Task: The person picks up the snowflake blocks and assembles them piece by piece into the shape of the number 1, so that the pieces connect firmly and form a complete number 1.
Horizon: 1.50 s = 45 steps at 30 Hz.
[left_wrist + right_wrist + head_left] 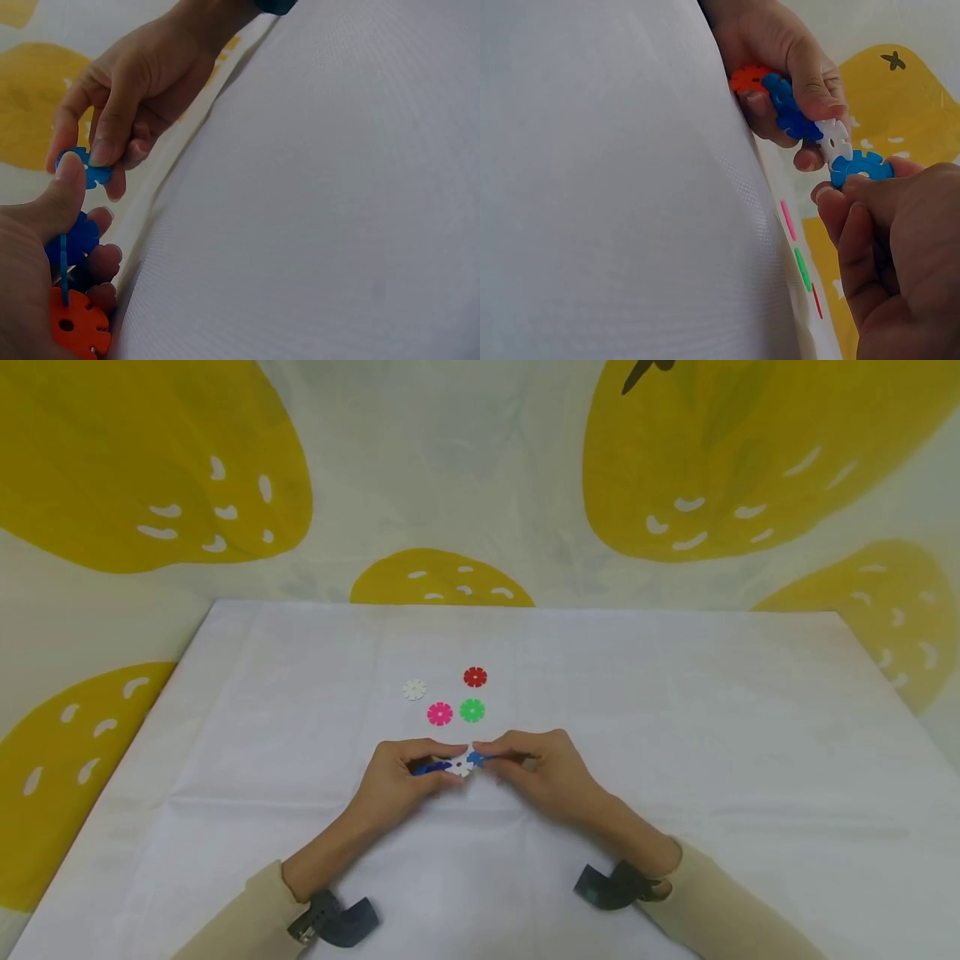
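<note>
My left hand [393,785] grips a chain of notched plastic discs. In the right wrist view an orange disc [744,78] is at the chain's far end, followed by blue discs [793,124] and a white disc [834,142]. Thumb and fingers of my right hand [555,777] pinch a light blue disc [870,163]. Its edge meets the white disc's edge between the two hands; I cannot tell whether their slots interlock. From the left wrist, the orange disc [81,322] shows below the left thumb, while the white one is hidden.
Beyond the hands, four loose discs lie flat on the white-covered table [712,718]: white [414,690], red [475,677], pink [439,714] and green [472,710]. Behind the table's far edge hangs a cloth [450,468] with yellow fruit shapes.
</note>
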Each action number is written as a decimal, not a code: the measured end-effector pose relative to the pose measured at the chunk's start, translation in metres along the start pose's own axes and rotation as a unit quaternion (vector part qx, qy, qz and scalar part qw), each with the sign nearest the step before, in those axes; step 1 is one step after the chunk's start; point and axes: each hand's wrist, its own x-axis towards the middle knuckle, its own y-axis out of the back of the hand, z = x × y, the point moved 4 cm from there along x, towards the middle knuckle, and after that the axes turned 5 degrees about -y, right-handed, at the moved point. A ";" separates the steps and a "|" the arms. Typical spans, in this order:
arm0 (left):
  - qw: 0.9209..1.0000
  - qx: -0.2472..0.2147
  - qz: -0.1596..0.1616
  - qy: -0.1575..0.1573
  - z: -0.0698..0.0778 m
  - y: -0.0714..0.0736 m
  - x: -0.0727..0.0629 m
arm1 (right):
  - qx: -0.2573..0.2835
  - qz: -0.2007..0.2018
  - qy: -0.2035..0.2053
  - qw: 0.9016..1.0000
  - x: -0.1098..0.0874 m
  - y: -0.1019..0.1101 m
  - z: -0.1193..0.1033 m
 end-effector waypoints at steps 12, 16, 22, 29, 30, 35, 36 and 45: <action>0.999 -0.030 -0.010 0.018 0.000 -0.001 0.000 | 0.003 -0.004 0.009 1.000 0.000 -0.003 -0.002; 0.999 -0.041 -0.009 0.021 0.001 -0.002 0.000 | 0.000 0.001 0.022 1.000 -0.001 -0.005 -0.005; 0.999 -0.037 -0.014 0.020 0.002 -0.002 0.001 | -0.006 -0.005 0.012 1.000 0.000 -0.004 -0.004; 0.997 0.041 -0.063 -0.036 0.012 0.001 0.007 | 0.002 -0.008 -0.047 0.999 0.000 0.000 0.002; 0.995 0.054 -0.067 -0.044 0.014 0.002 0.007 | 0.001 -0.010 -0.058 0.998 0.001 -0.001 0.002; 0.989 0.105 -0.082 -0.068 0.018 0.006 0.009 | -0.010 -0.009 -0.122 0.992 0.000 -0.002 0.004; 0.986 0.122 -0.085 -0.077 0.020 0.006 0.010 | -0.006 -0.009 -0.136 0.991 0.000 -0.002 0.005; 0.968 0.212 -0.082 -0.108 0.027 0.004 0.007 | 0.068 -0.011 -0.229 0.971 0.000 -0.009 0.008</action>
